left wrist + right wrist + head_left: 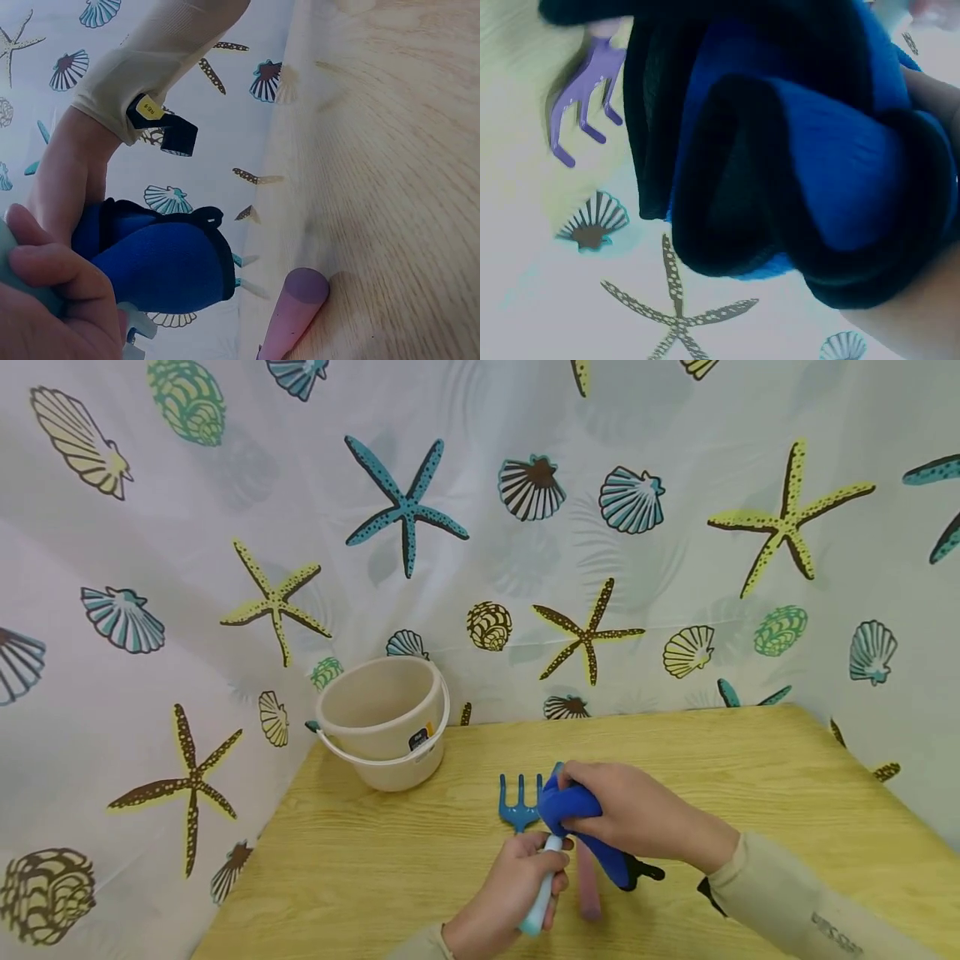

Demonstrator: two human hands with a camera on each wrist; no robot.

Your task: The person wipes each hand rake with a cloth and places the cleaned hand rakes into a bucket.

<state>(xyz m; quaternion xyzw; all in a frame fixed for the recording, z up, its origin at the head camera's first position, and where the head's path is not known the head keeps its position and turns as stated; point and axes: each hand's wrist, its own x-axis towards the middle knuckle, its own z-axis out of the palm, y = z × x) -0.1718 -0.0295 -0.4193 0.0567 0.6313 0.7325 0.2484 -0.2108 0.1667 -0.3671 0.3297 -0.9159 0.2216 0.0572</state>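
My left hand grips a tool by its pale blue handle. The upper end of that tool runs up to a blue cloth, which hides its head. Black trim and a small loop edge the cloth, seen folded in the right wrist view. My right hand holds the cloth just above and right of my left hand. A blue hand fork shows its prongs beyond my left hand, its lower part hidden. Under the cloth lies a pink handle; the right wrist view shows a purple fork head.
A cream bucket with a white handle stands at the back left of the wooden table. Behind and beside the table hangs a white curtain printed with shells and starfish. A black strap hangs at my right sleeve.
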